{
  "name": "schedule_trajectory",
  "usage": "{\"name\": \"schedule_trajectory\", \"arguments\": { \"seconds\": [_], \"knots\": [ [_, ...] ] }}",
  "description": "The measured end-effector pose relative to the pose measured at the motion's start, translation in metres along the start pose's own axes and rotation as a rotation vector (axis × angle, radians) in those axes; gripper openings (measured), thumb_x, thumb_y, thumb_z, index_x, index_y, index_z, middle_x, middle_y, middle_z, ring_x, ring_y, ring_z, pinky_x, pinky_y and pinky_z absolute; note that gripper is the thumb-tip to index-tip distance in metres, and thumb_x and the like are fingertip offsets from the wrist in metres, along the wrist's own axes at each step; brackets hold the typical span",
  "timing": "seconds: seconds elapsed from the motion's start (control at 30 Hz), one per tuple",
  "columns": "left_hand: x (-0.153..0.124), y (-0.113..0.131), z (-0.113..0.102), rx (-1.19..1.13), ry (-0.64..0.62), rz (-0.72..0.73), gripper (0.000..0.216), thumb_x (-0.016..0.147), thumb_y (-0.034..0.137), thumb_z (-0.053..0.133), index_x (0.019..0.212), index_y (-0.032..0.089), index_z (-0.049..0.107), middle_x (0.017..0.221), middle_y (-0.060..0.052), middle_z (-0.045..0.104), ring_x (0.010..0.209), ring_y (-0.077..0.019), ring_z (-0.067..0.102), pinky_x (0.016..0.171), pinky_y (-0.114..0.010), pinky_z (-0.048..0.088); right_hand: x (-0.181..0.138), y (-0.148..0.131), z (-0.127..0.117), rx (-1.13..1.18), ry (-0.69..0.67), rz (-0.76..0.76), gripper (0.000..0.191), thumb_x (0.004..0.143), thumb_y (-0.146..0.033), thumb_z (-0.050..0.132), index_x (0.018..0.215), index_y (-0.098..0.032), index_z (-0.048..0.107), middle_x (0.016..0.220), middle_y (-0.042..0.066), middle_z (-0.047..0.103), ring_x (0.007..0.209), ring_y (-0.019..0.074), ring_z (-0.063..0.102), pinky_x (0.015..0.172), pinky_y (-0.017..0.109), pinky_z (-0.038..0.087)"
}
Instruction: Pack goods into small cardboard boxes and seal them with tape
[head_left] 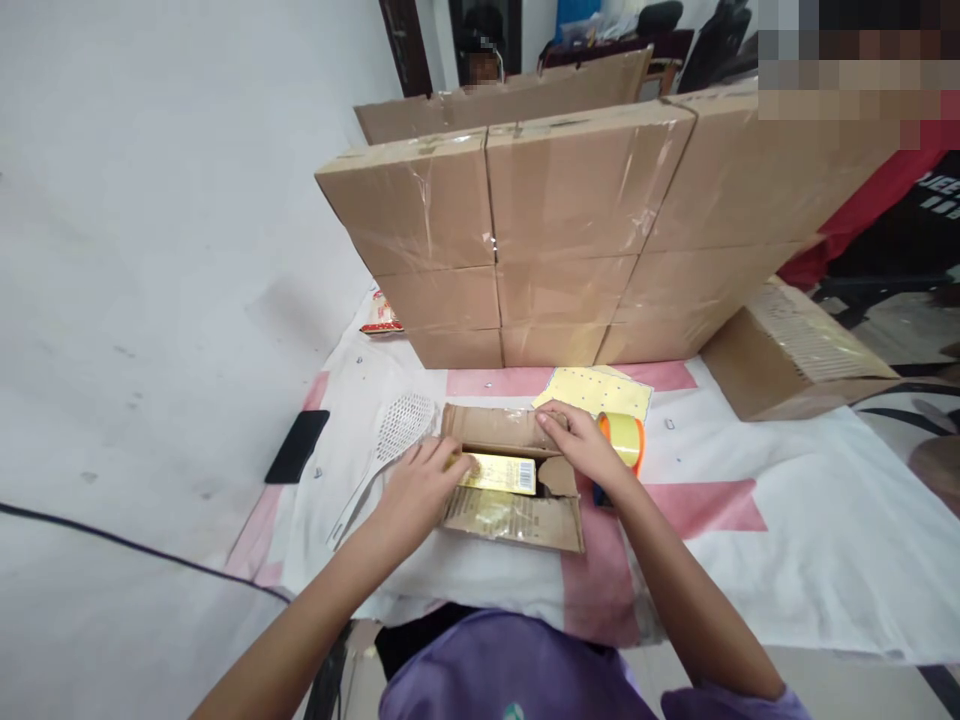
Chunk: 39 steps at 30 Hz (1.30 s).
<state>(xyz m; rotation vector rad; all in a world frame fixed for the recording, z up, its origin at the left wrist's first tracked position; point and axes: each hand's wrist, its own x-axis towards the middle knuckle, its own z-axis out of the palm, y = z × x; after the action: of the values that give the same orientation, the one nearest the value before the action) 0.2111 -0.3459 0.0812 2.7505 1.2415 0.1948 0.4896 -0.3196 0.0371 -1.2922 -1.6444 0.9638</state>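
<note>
Two hands are working a small open cardboard box [514, 480]: left hand [417, 490] pinching a glossy gold packet [501, 473] inside, right hand [579, 442] pressing flat on the far flap.

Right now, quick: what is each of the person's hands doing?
Left hand: fingers on the yellow packet inside the small cardboard box, grip unclear.
Right hand: open, fingers resting on the box's far flap.
</note>
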Motion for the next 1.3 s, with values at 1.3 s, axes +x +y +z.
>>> {"name": "schedule_trajectory", "arguments": {
  "seconds": [1.3],
  "knots": [
    [-0.022,0.000,0.021,0.130,0.150,0.289,0.067,0.091,0.065,0.054,0.139,0.018,0.057,0.147,-0.013,0.056,0.140,-0.0341,0.044,0.115,-0.054,0.031,-0.091,-0.002,-0.007,-0.223,0.331,-0.239,0.020,0.098,-0.020,0.051,0.115,-0.025,0.062,0.128,0.011,0.064,0.127,0.0265,0.058,0.107,0.052,0.048]
  ]
}}
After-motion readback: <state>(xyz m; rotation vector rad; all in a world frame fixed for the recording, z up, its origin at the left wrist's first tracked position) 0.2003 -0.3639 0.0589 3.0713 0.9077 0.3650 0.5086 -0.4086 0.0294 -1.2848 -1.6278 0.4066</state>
